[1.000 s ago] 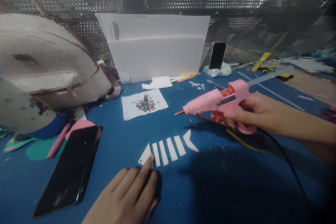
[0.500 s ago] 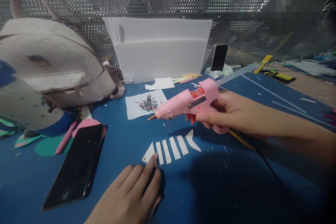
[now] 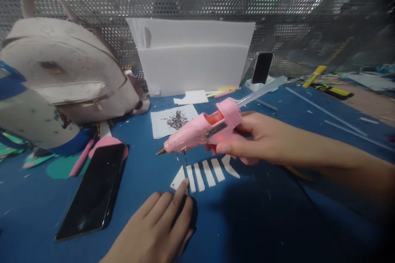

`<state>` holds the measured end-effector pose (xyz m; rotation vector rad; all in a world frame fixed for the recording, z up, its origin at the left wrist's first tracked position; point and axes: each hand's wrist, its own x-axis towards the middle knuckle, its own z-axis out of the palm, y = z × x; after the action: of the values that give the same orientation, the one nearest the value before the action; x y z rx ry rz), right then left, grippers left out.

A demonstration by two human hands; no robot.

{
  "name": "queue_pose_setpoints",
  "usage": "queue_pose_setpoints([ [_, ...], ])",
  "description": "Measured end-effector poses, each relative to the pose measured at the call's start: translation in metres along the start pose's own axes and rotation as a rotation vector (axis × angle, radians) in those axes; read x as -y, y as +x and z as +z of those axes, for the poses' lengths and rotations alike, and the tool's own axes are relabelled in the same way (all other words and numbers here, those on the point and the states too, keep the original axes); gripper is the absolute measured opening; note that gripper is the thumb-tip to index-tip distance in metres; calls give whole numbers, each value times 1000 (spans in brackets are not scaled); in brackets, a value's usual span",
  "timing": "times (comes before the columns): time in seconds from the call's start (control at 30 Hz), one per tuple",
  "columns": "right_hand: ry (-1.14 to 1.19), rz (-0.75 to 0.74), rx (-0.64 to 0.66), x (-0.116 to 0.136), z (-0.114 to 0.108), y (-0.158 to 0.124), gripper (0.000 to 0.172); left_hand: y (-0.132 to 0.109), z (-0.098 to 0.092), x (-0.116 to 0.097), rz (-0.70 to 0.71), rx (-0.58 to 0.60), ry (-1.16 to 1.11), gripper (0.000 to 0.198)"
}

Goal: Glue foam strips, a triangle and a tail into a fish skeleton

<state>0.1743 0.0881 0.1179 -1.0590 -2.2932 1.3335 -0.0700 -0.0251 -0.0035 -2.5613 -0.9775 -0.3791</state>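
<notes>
Our right hand point(image 3: 257, 137) grips the pink glue gun point(image 3: 199, 130), which points leftward from that hand. Our left hand point(image 3: 157, 226) grasps nothing, one finger touching the white triangular piece point(image 3: 179, 177) ahead of it; the white strips point(image 3: 199, 177) lie just beyond, to that hand's right.

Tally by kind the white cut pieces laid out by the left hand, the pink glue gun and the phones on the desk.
Triangular white piece: 1
Straight white strips: 4
Tail-shaped white piece: 1
Pink glue gun: 1
Phones: 2
Total: 9
</notes>
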Motion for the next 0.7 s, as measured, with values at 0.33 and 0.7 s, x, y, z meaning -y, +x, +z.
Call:
queue_pose_setpoints([
  [0.33,55,-10,-35,-20,-9,-7,30,3,1,-2,-8,-10,-4,30],
  [0.7,58,-16,-41,-23,-11,-17,24,6,-8,-2,52,-135,-83,28],
])
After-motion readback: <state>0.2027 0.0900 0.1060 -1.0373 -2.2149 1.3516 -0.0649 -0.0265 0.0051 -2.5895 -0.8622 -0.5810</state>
